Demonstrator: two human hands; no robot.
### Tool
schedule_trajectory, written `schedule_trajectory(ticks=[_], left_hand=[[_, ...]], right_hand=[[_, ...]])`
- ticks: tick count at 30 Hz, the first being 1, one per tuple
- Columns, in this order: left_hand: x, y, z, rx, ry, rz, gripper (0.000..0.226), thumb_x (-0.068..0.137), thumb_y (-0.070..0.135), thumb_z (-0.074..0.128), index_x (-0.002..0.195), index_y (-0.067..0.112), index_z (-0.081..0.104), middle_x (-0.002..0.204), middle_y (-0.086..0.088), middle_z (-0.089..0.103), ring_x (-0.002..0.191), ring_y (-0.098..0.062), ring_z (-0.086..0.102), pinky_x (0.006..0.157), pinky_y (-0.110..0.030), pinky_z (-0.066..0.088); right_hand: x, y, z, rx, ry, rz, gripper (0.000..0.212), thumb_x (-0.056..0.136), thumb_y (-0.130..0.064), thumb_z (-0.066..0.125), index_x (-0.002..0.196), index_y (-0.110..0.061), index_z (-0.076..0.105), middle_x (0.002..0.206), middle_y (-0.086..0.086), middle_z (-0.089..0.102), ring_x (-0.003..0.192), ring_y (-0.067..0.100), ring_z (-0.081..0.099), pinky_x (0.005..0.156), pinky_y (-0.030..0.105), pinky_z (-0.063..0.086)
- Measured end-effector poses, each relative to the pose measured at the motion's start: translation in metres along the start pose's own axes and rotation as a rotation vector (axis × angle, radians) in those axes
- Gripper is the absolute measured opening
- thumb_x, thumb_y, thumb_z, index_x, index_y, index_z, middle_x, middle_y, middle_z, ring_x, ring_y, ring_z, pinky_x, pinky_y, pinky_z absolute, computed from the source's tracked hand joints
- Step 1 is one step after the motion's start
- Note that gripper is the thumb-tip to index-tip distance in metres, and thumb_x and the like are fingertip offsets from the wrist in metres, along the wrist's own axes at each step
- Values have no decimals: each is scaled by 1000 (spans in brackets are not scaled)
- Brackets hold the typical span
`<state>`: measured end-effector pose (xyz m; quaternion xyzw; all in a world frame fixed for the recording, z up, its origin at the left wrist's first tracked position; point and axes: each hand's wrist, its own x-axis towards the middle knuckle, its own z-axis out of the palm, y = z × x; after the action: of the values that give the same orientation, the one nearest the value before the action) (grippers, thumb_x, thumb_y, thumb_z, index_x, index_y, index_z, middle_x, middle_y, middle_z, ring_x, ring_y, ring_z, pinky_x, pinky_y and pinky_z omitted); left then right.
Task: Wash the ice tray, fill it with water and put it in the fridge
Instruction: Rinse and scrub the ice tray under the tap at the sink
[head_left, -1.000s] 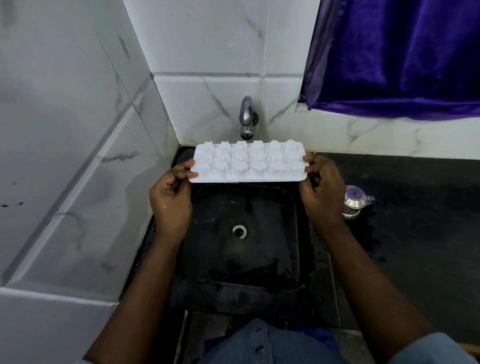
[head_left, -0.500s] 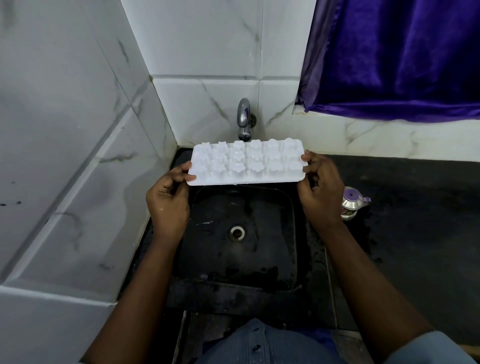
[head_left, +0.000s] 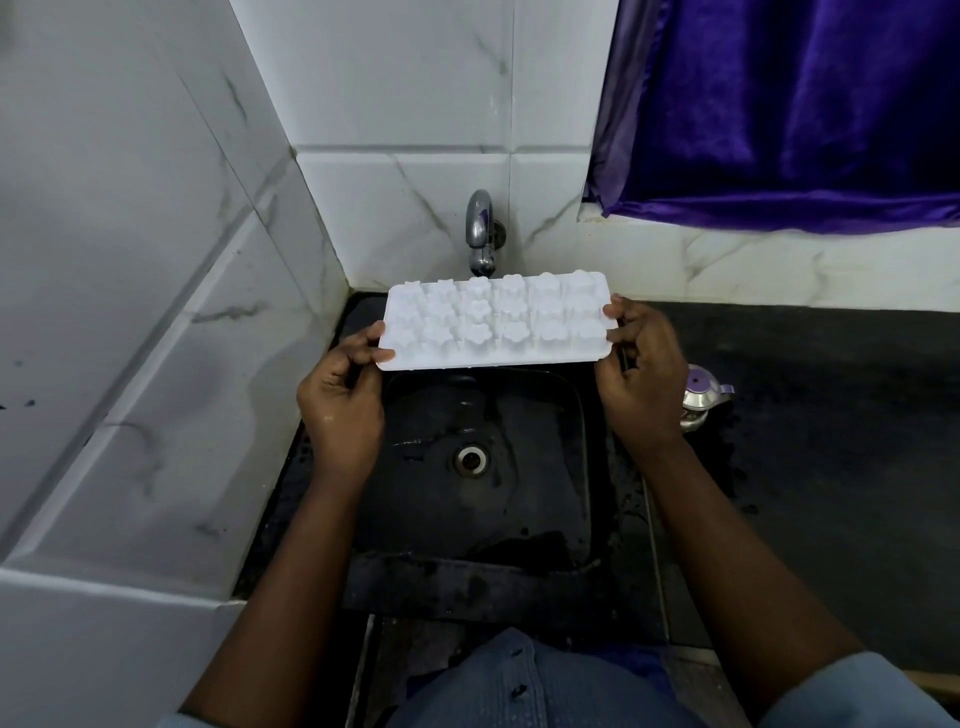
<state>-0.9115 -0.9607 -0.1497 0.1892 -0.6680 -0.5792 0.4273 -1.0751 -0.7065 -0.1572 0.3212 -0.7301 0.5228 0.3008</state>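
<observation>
A white ice tray (head_left: 496, 322) with flower- and star-shaped moulds is held level above the back edge of a black sink (head_left: 576, 467). My left hand (head_left: 343, 410) grips its left end and my right hand (head_left: 641, 382) grips its right end. The moulds bulge upward, so the tray's underside faces me. A chrome tap (head_left: 480, 234) comes out of the tiled wall just behind the tray, its spout right over the tray's far edge. No water is running. The sink's drain (head_left: 471, 460) lies below the tray.
White marble-look tiles (head_left: 156, 312) close in the left side and back. A dark wet countertop (head_left: 831, 441) runs to the right, with a small steel pot with a purple lid (head_left: 704, 397) beside my right wrist. A purple curtain (head_left: 805, 104) hangs at upper right.
The tray and both hands have shifted slightly back toward the tap; the grip on both ends is unchanged.
</observation>
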Motion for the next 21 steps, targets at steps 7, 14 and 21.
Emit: schedule_trajectory(ticks=[7,14,21], left_hand=[[7,-5,1,-29,-43,0,29,101,-4,63,99,22,76,124,0,77,128,-21,69,108,-26,52],[27,-15,10,-45,-82,-86,26,103,3,65,118,22,75,116,8,80,115,-14,73,99,-24,56],[37,-37,18,-8,-104,-262,26,110,12,58,133,15,69,135,-11,72,128,-26,66,114,-55,51]], right_hand=[[0,0,3,284,-110,303,39,95,1,64,107,-36,65,114,1,71,109,20,70,92,34,57],[15,5,20,363,-93,583,31,95,-6,68,107,-34,67,101,-6,70,91,9,65,84,25,53],[24,22,59,379,-138,884,20,98,1,65,113,-12,67,113,11,74,98,15,66,90,30,53]])
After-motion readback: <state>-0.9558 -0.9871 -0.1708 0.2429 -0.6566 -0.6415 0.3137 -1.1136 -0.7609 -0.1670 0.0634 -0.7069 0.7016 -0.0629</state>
